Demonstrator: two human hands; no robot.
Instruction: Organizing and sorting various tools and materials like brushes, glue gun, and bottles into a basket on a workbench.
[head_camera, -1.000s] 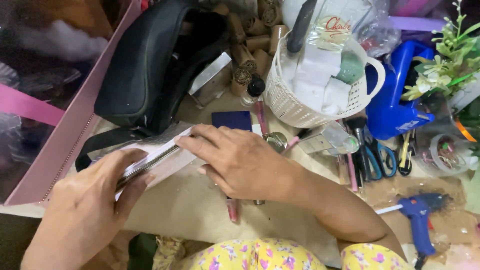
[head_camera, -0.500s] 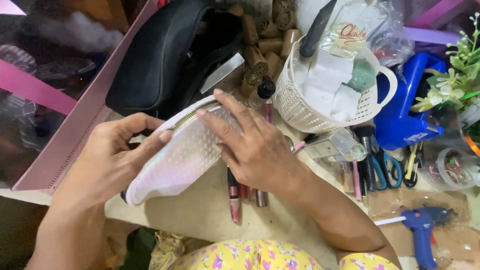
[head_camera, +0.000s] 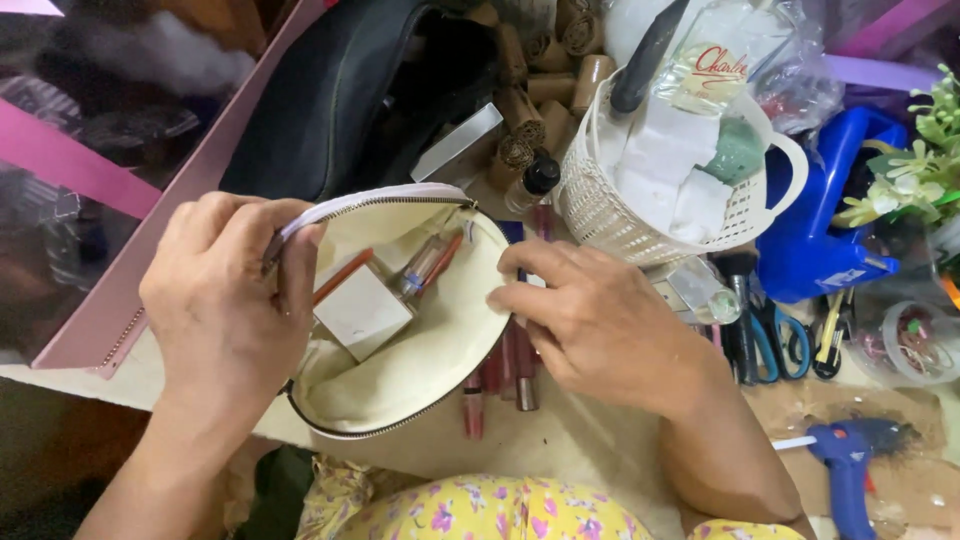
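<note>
Cluttered table (head_camera: 600, 450): both hands (head_camera: 225, 310) spread pouch (head_camera: 420, 360) open.

- Pouch (head_camera: 420, 350): matt cream cloth lining, metal zip teeth.
- Basket (head_camera: 610, 215): white perforated plastic.
- Bag (head_camera: 330, 110): black, smooth, slightly glossy.
- Glue gun (head_camera: 850, 455): blue plastic.
- Worktop (head_camera: 590, 440): rough, stained.

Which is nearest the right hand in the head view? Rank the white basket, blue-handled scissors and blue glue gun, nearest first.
From the right hand:
1. White basket, just above it.
2. Blue-handled scissors, to its right.
3. Blue glue gun, lower right, farthest.
</note>
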